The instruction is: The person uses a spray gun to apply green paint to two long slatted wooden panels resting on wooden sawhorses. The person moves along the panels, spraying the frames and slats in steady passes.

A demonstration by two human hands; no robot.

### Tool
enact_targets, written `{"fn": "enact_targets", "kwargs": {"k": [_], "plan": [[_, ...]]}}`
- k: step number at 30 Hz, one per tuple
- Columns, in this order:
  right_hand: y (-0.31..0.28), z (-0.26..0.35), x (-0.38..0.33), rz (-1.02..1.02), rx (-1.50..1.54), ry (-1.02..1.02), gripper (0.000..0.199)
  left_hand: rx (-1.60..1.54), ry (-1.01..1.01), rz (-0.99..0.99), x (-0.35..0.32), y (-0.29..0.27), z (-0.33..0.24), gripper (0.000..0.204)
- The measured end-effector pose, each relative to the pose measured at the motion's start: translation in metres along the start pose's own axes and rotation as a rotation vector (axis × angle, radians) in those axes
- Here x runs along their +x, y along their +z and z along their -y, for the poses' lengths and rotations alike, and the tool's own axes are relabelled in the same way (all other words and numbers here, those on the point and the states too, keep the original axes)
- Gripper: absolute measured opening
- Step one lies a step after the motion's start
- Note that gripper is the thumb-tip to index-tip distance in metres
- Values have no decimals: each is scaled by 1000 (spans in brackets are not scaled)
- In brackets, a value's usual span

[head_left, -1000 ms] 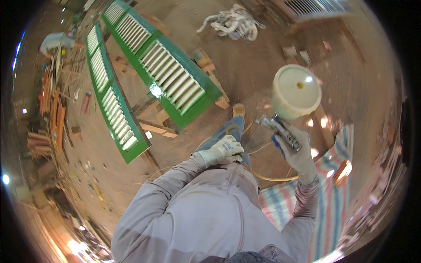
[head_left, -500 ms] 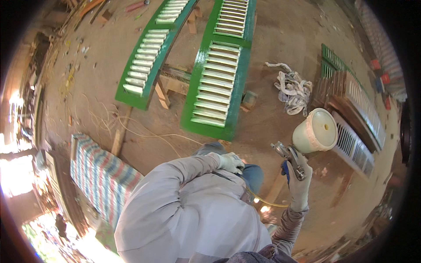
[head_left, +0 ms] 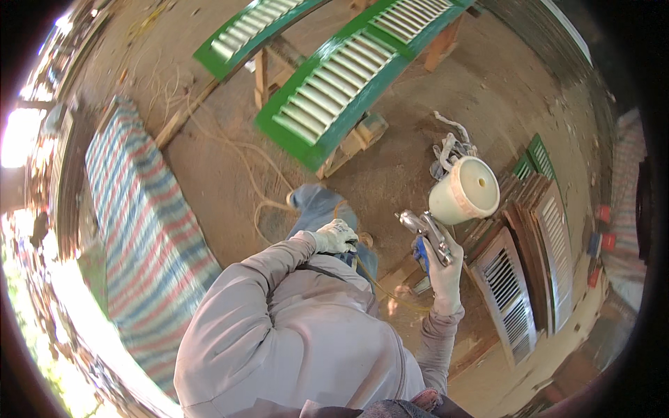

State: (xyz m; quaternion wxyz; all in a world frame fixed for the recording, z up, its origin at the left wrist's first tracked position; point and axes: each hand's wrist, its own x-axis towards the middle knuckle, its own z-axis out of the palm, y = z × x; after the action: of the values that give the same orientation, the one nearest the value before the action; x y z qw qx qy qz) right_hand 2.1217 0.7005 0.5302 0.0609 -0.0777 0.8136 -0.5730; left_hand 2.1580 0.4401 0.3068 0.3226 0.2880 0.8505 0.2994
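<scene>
A metal spray gun (head_left: 426, 231) is gripped in my gloved right hand (head_left: 446, 275), with its cream paint cup (head_left: 465, 190) sitting above. A thin yellow hose (head_left: 390, 296) runs between the gun side and my waist. My gloved left hand (head_left: 336, 237) is at my waist, fingers curled in beside the hose; what they hold is hidden. Ahead of me lies a louvred shutter (head_left: 300, 139) with a wet-looking green frame and pale slats, raised on wooden supports. A second green shutter (head_left: 219, 59) lies to its left. Both hands are apart from the shutters.
Striped sheeting (head_left: 150, 244) covers a long stack at my left. More hose (head_left: 244, 164) trails over the floor. At right, brown and grey shutters (head_left: 505, 292) lean together, near a crumpled cloth (head_left: 453, 150). A wooden block (head_left: 359, 139) stands below the near shutter.
The view has turned and shifted right, so the green shutters now slant and the striped sheeting shows more. My right hand still grips the spray gun; my left stays at my waist.
</scene>
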Motion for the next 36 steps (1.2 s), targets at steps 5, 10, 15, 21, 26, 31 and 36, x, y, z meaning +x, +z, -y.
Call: {"fn": "enact_targets", "kwargs": {"k": [5, 10, 15, 21, 26, 31, 36], "plan": [[-16, -22, -19, 138, 97, 57, 38, 47, 54, -16, 12, 36, -46, 28], [-28, -36, -37, 152, 151, 48, 38, 79, -16, -28, 24, 49, -68, 27], [-45, -44, -53, 101, 207, 84, 38, 5, -261, -87, -2, 55, -43, 34], [-44, -46, -52, 6, 411, 274, 39, -825, -838, -313, 8, 88, 53, 60], [-34, -46, -38, -90, 366, 313, 40, -2042, -557, -1108, 37, 56, 137, 90], [-25, -38, -29, -202, 312, 375, 40, -2590, -299, -1349, 47, -2, 189, 112], [-14, -25, -16, -295, 289, 323, 41, -2580, -739, -1265, 46, -39, 190, 115]]}}
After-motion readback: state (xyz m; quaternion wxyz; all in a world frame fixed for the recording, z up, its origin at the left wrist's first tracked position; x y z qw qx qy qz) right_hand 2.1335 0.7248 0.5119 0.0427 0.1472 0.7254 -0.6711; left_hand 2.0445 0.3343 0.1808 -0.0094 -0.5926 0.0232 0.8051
